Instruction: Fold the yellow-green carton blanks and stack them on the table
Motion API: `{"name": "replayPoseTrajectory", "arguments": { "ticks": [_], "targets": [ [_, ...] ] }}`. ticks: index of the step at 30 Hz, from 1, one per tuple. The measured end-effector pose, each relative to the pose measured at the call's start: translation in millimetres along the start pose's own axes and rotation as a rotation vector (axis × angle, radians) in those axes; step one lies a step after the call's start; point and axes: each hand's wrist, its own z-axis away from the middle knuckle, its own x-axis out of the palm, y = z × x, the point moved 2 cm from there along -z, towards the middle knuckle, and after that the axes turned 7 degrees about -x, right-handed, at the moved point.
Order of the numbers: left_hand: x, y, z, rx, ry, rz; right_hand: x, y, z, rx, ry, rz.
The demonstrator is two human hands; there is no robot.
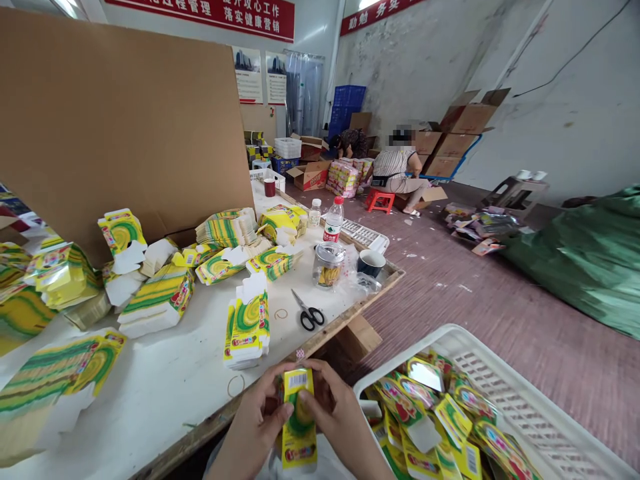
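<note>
Between my two hands, just off the table's front edge, is a small yellow and green printed box [299, 427] with a barcode near its far end. My left hand [263, 417] grips its left side, thumb on the front face. On the right side my right hand [333, 407] closes round it, the thumb pressed near the middle. A small pink and white patterned piece [300, 354] shows just beyond the fingertips. Ahead on the table, a stack of flat yellow boxes [247, 323] lies closest to my hands. To my right, a white plastic basket [453, 333] holds many such boxes.
Black-handled scissors [311, 317], a clear jar [329, 265], a bottle [333, 220] and a dark cup [371, 263] stand or lie near the table's right edge. More stacked flat boxes [160, 297] lie left, before a large cardboard sheet [125, 127]. A person [395, 167] sits beyond.
</note>
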Motion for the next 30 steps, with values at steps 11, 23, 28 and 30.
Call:
{"name": "replayPoseTrajectory", "arguments": {
  "ticks": [11, 23, 28, 30],
  "targets": [
    [14.9, 2.7, 2.1, 0.013, -0.035, 0.08, -6.5, 1.2, 1.4, 0.118, 0.174, -0.483],
    [-57.9, 27.5, -12.6, 0.424, 0.657, -0.745, -148.2, 17.3, 48.5, 0.088, 0.511, 0.775],
    [-80.1, 46.8, -12.2, 0.497, 0.754, -0.777, -138.2, 49.3, 56.3, 0.154, 0.46, 0.817],
    [-110.8, 50.1, -27.0, 0.417, 0.832, -0.775, -132.4, 50.4, 53.2, 0.147, 0.434, 0.759]
  ]
}}
